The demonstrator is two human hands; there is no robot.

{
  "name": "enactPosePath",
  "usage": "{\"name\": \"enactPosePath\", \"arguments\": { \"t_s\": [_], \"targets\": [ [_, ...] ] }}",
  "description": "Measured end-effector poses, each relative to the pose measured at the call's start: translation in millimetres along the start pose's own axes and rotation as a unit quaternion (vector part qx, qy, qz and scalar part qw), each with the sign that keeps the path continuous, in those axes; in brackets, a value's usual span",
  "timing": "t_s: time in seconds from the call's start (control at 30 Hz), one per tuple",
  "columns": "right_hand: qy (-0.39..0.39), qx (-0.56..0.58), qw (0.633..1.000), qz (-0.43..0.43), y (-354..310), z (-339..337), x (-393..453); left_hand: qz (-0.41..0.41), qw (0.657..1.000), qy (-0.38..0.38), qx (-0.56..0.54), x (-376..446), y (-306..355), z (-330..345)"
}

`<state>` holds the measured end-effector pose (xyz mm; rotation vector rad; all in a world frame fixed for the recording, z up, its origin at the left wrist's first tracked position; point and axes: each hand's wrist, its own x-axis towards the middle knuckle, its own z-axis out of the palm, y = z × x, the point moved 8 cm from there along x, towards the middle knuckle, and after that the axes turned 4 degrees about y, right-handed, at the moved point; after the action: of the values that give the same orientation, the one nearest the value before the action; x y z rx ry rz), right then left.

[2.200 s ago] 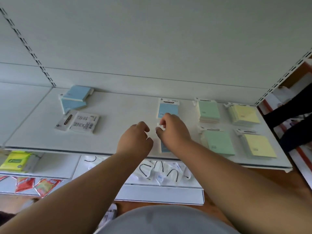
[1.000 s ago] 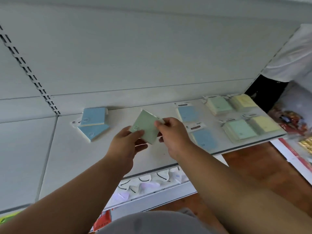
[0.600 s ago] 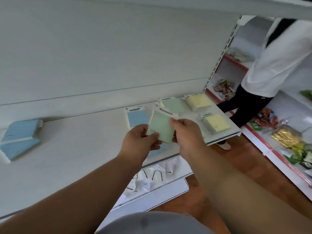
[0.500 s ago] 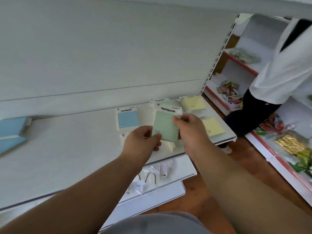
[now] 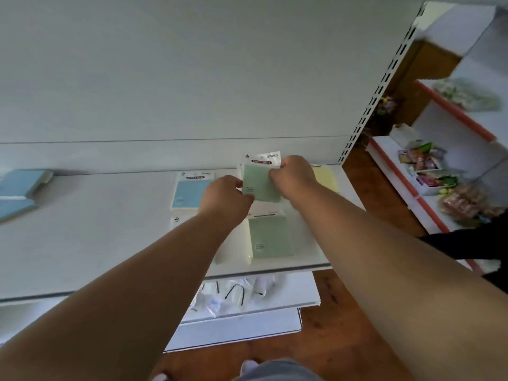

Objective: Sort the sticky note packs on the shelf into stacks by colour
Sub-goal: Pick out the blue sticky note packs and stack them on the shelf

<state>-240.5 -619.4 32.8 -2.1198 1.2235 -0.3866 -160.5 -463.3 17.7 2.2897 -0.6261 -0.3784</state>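
Green pack (image 5: 261,185) up in the air, gripped from both sides above the white shelf (image 5: 96,243). Left hand (image 5: 224,200) is closed on its lower left edge, thumb across the front; right hand (image 5: 292,178) is pinched shut on the upper right corner, just under the white header card. The pack sits roughly upright, face toward the camera, tilted a touch.

Below it on the shelf lies another green pack (image 5: 270,237), flat, near the front edge. Beside that one, to the left, there is a pale pack (image 5: 233,248), mostly hidden by the left forearm, colour hard to call. Further left and back, a blue pack (image 5: 191,193) lies flat with its header toward the back wall. Peeking out behind the right hand is a yellow pack (image 5: 325,178), at the shelf's right end. Far left, well apart from all this, two more blue packs (image 5: 19,191) sit one against the other, askew.

Under the shelf, a lower tier holds clear bags (image 5: 233,295) with black loops. Off to the right, another rack carries colourful snack packets (image 5: 428,166).
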Motion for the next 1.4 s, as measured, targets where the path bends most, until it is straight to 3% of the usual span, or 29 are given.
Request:
{"name": "enactPosePath", "arguments": {
  "t_s": [0.33,0.6,0.87,1.17,1.4],
  "targets": [
    [0.024,-0.088,0.995,-0.043,4,25,38,-0.005,0.989,0.014,0.145,30,-1,19],
    [0.065,-0.114,0.983,-0.131,-25,20,17,0.006,0.995,0.055,0.087,17,-6,6],
    [0.028,-0.041,0.972,-0.228,-89,49,-42,0.057,0.992,0.067,0.089,-14,-37,-56],
    [0.018,0.006,0.977,-0.21,-197,162,-97,0.032,0.993,0.062,0.092,4,-164,-166],
    [-0.113,0.056,0.984,-0.129,-275,296,-136,-0.04,0.989,0.133,0.06,41,-287,-282]
  ]
}}
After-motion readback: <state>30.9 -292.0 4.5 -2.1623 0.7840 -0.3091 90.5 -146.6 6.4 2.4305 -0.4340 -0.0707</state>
